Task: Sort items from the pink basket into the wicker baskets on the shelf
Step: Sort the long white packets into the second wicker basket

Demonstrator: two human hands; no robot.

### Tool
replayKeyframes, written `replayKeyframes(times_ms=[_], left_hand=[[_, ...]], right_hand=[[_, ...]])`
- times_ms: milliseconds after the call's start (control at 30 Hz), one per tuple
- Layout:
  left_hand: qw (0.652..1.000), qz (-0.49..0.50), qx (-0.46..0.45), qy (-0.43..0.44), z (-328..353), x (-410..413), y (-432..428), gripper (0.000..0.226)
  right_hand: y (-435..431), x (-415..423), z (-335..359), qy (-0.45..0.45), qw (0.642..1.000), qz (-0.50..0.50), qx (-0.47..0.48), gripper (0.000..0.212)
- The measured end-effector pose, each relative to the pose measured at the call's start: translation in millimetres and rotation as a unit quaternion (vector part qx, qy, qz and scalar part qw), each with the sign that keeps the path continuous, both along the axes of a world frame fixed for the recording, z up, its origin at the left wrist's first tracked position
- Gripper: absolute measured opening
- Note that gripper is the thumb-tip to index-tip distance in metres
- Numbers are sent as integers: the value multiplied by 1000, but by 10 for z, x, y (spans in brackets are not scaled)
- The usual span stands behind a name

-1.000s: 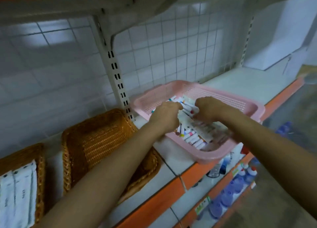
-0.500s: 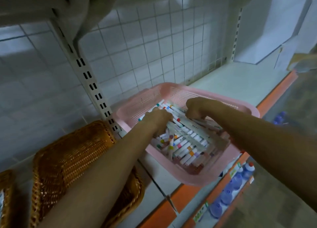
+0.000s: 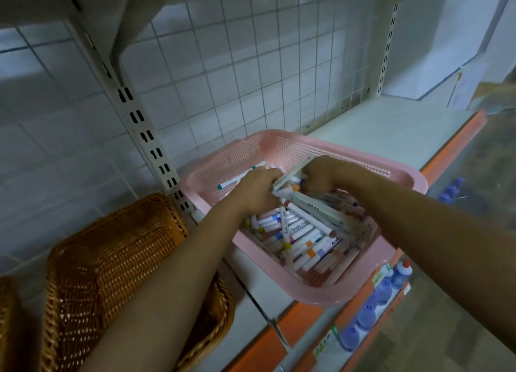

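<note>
Surface: white shelf board (image 3: 391, 131) with orange front edge, white tiled wall behind.
Pink perforated plastic basket (image 3: 321, 151): on shelf, holding white marker pens (image 3: 304, 236).
Brown woven wicker basket (image 3: 111, 260): left of pink basket.
Left hand (image 3: 258, 190): inside pink basket, closed around pens.
Right hand (image 3: 321, 176): inside pink basket, clenched on pens.
Blue bottles (image 3: 374, 304): lower shelf, below pink basket.

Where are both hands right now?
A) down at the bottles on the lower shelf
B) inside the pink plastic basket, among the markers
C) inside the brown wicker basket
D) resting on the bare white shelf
B: the left hand and right hand are both in the pink plastic mesh basket, closed on white markers.
</note>
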State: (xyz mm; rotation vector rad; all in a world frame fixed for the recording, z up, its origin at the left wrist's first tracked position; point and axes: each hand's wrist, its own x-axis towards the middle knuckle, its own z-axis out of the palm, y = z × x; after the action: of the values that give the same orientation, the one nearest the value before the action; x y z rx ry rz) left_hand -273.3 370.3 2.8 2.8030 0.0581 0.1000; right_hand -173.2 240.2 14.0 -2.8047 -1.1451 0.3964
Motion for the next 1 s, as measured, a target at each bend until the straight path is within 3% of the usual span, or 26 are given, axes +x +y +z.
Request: replayKeyframes(times_ms=[100,233,400,467,567,833,900,1000], left_hand=[[990,53,-131,2,72,-33,-19,24],[949,132,-287,12,131,-36,-38,26],[874,133,-467,-9,137,-18,-9,18],[863,152,-480,-33,139,-12,10,11],[884,142,-440,-66,149,-29,12,24],[887,150,-412,-143,183,-58,-2,34],[873,152,-446,-128,189,-37,-15,32],[820,182,-528,-130,217,-20,-16,28]], right_hand=[[-10,47,39,-4,996,-39,78,21],[-69,-29,154,15,984,-33,173,40],[-91,-119,210,121,961,-14,250,25],[-89,-133,221,138,953,-17,271,28],[-80,-152,210,174,937,-3,304,32],[-66,-188,233,197,907,28,371,36],[-65,-219,246,209,901,35,377,42],[-75,-228,248,243,888,25,390,40]])
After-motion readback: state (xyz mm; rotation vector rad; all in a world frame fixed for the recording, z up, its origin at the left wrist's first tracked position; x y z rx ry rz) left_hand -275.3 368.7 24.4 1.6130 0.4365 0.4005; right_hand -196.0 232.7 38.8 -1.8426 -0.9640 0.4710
